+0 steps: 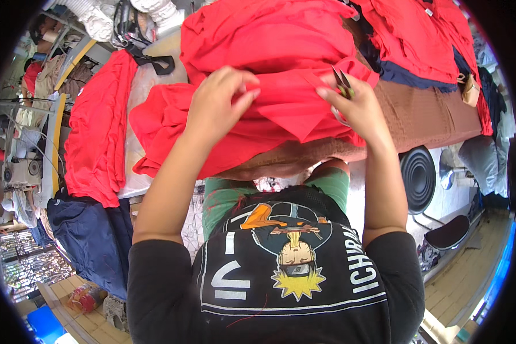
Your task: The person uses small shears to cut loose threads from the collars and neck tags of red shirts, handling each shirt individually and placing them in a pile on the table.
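- The counter (pixel 436 117), covered in brown cloth, runs across the upper half of the view and carries heaps of fabric.
- A large pile of red garments (pixel 269 28) lies at the counter's far side, with more red pieces (pixel 418 34) to the right over a strip of navy cloth (pixel 410 74).
- Another red cloth (pixel 97 132) hangs over the counter's left end, above a dark blue fabric (pixel 89 235) draped lower down.
- The red garment (pixel 281 109) being worked lies at the counter's near edge, right in front of the person, folded into a flap between both hands.
- A black round fan (pixel 417 178) stands under the counter at the right, with a dark stool (pixel 448 232) near it.
- The left hand (pixel 218 103) rests on the garment, its grip pinched together on a fold of the red cloth.
- The right hand (pixel 358 106) presses the flap's right edge, its grip closed around small thread snips (pixel 343 83), blades pointing up and away.
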The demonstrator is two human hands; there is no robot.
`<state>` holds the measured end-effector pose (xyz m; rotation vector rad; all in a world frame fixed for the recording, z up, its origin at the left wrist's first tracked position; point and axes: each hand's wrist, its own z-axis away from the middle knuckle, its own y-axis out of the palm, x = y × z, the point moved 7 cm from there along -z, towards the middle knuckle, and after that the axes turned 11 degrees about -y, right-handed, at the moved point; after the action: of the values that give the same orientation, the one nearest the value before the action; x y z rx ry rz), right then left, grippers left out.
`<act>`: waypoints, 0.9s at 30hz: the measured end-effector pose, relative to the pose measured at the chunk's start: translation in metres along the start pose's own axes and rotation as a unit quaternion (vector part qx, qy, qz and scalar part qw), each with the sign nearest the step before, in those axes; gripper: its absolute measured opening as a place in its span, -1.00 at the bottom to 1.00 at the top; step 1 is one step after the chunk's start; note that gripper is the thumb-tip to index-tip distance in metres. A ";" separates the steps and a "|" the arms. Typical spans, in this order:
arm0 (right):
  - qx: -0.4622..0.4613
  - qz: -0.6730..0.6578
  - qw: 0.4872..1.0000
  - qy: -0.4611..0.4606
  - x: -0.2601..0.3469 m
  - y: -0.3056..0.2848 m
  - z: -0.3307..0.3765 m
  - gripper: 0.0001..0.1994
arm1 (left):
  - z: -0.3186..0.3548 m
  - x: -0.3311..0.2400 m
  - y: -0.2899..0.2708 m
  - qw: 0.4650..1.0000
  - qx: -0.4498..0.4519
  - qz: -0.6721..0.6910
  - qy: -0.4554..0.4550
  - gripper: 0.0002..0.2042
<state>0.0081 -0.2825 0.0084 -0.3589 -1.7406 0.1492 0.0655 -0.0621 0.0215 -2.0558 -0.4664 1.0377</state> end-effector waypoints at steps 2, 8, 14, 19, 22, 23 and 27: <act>0.056 0.006 0.998 0.023 -0.040 -0.005 0.024 -0.79 | 0.034 -0.007 0.015 0.999 0.038 0.033 0.016 -0.75; 0.084 -0.040 0.986 0.138 -0.081 0.016 0.070 -0.71 | 0.073 0.002 0.046 0.993 0.002 0.102 -0.052 -0.68; 0.014 -0.073 0.994 0.078 -0.076 0.025 0.064 -0.74 | 0.057 -0.021 0.053 0.994 -0.035 0.093 -0.049 -0.70; 0.019 -0.050 0.997 0.063 -0.070 0.024 0.068 -0.79 | 0.053 -0.014 0.064 0.964 0.020 0.220 -0.152 -0.83; 0.048 -0.030 0.997 0.050 -0.072 0.027 0.071 -0.80 | 0.062 -0.016 0.059 0.939 0.102 0.265 -0.192 -0.87; 0.067 -0.027 0.996 0.049 -0.074 0.028 0.073 -0.79 | 0.068 -0.019 0.053 0.941 0.151 0.238 -0.190 -0.87; 0.085 -0.023 0.994 0.067 -0.075 0.024 0.078 -0.80 | 0.090 -0.037 0.036 0.873 0.468 0.038 -0.134 -0.87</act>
<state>-0.0518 -0.2759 -0.0844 -0.1991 -1.5889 0.2326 -0.0291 -0.0651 -0.0208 -1.0726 0.0210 1.2686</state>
